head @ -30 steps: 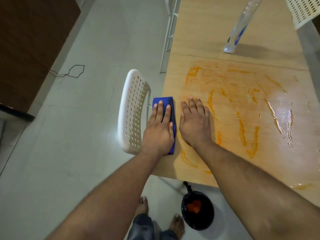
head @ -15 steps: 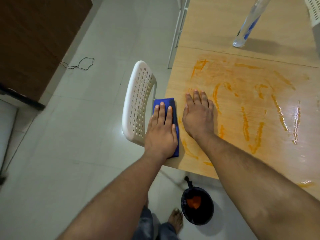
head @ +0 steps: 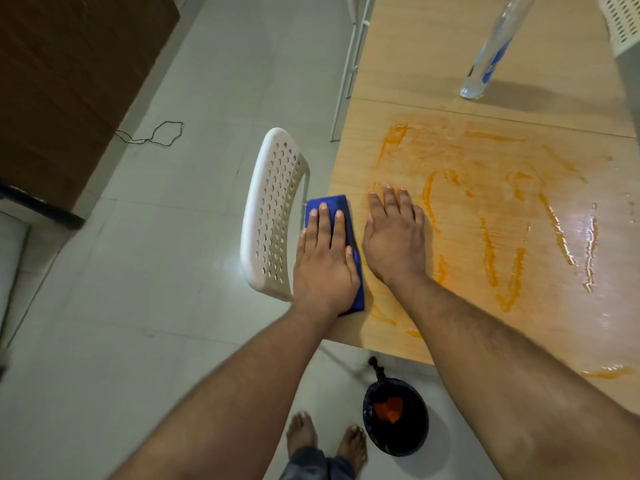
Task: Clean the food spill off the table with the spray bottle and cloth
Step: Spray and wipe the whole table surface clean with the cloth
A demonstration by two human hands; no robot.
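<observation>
Little is being changed between the earlier views and this one: the left hand [head: 323, 268] is still being kept flat on the blue cloth [head: 343, 220] at the table's [head: 433, 64] near-left edge, and the right hand [head: 394, 237] is still being rested just beside it on the wood. The cloth is being held in the same spot, so no fresh strip of the spill is being cleared; the wipe is judged to be paused or only just being started.

The left hand is being pressed palm-down with fingers extended and slightly spread, nothing being gripped, the cloth being pinned beneath it. The right hand is likewise being laid open and flat, fingers together, nothing being held, its fingertips being set at the edge of the orange smears [head: 502, 237].

Those smears are being left spread to the right of and beyond the right hand, with a wet sheen further right. The spray bottle [head: 491, 53] is being left standing well beyond both hands, untouched. A perforated white chair [head: 273, 216] is standing just left of the left hand.
</observation>
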